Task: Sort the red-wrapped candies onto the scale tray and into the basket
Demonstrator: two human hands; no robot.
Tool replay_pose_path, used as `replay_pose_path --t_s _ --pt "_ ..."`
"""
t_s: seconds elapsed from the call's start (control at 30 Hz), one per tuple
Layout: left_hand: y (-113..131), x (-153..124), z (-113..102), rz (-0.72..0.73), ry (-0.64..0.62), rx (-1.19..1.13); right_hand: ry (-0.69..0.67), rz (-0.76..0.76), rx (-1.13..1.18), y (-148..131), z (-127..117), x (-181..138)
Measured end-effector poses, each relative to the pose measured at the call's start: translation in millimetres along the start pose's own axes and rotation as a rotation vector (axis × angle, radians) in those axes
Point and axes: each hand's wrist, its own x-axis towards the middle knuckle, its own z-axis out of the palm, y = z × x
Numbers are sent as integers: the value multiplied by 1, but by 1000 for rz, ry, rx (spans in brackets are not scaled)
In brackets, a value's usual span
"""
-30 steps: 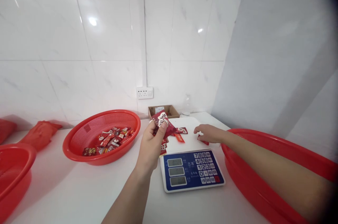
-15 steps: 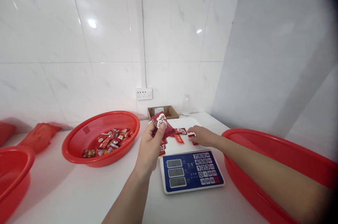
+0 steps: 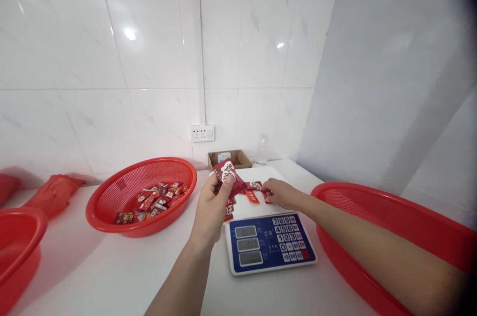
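My left hand point(image 3: 212, 209) is raised above the left edge of a white electronic scale point(image 3: 270, 244) and grips a bunch of red snack packets point(image 3: 227, 177). My right hand point(image 3: 281, 194) rests on the scale's white platform, its fingers pinched on a small red packet point(image 3: 266, 195) close to the bunch. Another small red packet point(image 3: 252, 197) lies on the platform between the two hands. The scale's blue panel with displays and keypad faces me.
A red mesh basket point(image 3: 112, 197) with several red packets stands at the left. A second red basin point(image 3: 15, 246) sits at the far left edge, a third large one point(image 3: 372, 216) at the right. A red bag point(image 3: 52, 192), a small cardboard box point(image 3: 229, 158) and a wall socket point(image 3: 203, 133) lie behind.
My right hand has slid left across the scale platform with a small packet, toward the bunch in my left hand. The left hand has stayed nearly still.
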Motion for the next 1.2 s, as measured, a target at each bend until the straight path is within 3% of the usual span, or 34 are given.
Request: replay_pose_path --t_s 0.3,0.57,1.2 --pt "0 -1 0 1 11 11 -16 -69 2 3 4 1" --pt "2 -1 0 9 12 14 6 -2 10 2 3 1" --pt "0 -1 -1 -2 4 -18 18 -75 10 3 3 1"
